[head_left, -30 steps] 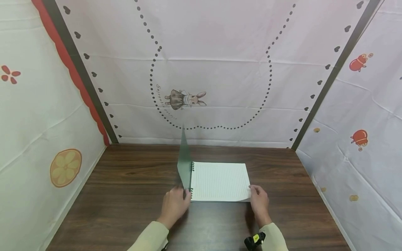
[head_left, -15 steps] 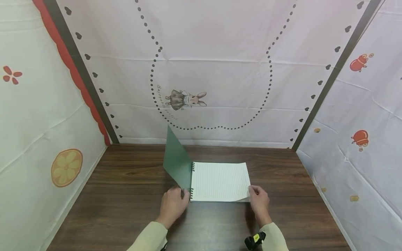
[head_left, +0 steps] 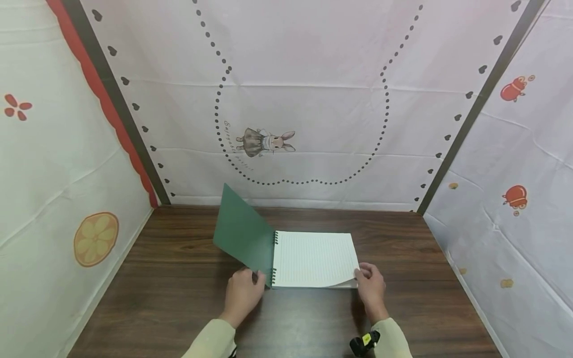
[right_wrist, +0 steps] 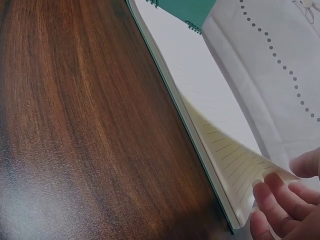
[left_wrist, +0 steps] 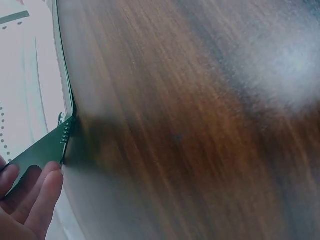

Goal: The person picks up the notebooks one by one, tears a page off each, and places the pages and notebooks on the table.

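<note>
"Where does the notebook (head_left: 313,258) lie?"

"Flat on the worktop (head_left: 179,268), roughly midway between its left and right edges and a little in from the far edge. The near edge is out of view."

"And the green cover (head_left: 243,233)?"

"Tilted up, leaning toward the worktop's left edge, hinged on the wire binding (head_left: 274,276). The left hand (head_left: 243,293) pinches it low, at the side facing the person, close to the rings."

"Why there?"

"Probably because that side is easiest to reach, and a grip near the hinge leaves the ruled paper uncovered. I'd guess the cover leans because that hand supports it."

"What has the right hand (head_left: 370,286) got?"

"The near right corner of the lifted page (right_wrist: 230,155), gripped between thumb and fingers. The paper curls up from that corner, while its bound side lies low at the rings."

"Why that corner?"

"It's farthest from the binding, so the paper likely bends there with least effort. Whether it's one leaf or several, I can't tell."
</note>
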Tool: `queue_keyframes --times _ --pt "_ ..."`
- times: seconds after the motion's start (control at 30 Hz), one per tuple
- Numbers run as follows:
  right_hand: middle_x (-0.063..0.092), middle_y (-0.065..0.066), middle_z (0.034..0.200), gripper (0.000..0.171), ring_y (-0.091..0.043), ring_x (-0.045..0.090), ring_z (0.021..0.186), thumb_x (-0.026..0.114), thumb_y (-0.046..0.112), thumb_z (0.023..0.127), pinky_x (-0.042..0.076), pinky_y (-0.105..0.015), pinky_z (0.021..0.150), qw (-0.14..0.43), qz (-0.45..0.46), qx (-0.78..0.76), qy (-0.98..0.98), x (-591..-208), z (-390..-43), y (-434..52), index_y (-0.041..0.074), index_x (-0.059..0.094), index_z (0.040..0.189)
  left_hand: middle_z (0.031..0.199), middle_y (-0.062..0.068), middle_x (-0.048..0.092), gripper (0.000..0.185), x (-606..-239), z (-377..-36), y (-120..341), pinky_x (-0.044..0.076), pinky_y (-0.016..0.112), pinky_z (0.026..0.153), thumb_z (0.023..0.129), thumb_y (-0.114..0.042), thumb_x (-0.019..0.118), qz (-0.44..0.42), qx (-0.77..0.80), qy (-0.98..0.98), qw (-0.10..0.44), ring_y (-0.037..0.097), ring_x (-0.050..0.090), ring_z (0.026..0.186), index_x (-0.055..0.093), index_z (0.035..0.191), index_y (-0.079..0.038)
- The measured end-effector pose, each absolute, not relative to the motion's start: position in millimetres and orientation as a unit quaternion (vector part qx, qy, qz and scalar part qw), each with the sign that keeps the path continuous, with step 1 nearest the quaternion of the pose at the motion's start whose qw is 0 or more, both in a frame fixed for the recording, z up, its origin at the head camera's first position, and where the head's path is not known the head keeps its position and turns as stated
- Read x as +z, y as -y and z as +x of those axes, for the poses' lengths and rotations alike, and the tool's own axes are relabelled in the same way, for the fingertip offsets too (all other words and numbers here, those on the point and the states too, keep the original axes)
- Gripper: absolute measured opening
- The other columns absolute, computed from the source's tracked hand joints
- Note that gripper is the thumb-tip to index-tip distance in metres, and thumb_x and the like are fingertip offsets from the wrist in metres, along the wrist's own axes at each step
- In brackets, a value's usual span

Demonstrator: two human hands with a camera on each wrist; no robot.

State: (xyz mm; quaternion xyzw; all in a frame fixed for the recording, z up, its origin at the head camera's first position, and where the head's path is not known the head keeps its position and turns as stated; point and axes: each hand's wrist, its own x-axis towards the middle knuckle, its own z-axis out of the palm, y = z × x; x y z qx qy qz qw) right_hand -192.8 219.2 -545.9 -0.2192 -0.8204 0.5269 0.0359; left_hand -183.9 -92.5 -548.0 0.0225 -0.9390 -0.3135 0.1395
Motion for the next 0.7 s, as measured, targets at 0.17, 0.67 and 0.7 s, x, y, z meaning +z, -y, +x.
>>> queue_keyframes --times 0.17,0.67,0.7 --pt "0.064 -0.024 0.119 0.036 -0.033 0.061 0.106 0.054 0.019 0.097 0.05 -0.041 0.083 0.032 -0.224 0.524 0.821 -548.0 -192.3 -220.5 0.0 0.056 0.127 0.055 0.0 0.044 0.039 -546.5 -181.7 94.5 0.035 0.027 0.049 0.089 -0.018 0.057 0.05 -0.333 0.934 0.118 0.014 0.039 0.053 0.041 0.053 -0.013" --pt "0.072 -0.011 0.081 0.024 -0.02 0.065 0.076 0.062 0.022 0.094 0.042 -0.026 0.063 0.024 -0.252 0.517 0.817 -554.5 -195.2 -224.5 -0.001 0.066 0.097 0.054 0.002 0.048 0.035 -554.1 -180.1 104.4 0.036 0.026 0.049 0.091 -0.02 0.057 0.106 -0.393 0.909 0.087 0.014 0.044 0.051 0.047 0.06 -0.009" --pt "0.072 -0.01 0.08 0.024 -0.02 0.065 0.076 0.062 0.022 0.094 0.041 -0.026 0.064 0.023 -0.253 0.516 0.818 -554.5 -195.3 -224.7 -0.001 0.067 0.097 0.054 0.002 0.049 0.033 -554.5 -179.9 105.3 0.037 0.026 0.05 0.092 -0.02 0.057 0.109 -0.399 0.907 0.085 0.014 0.045 0.051 0.049 0.061 -0.009"
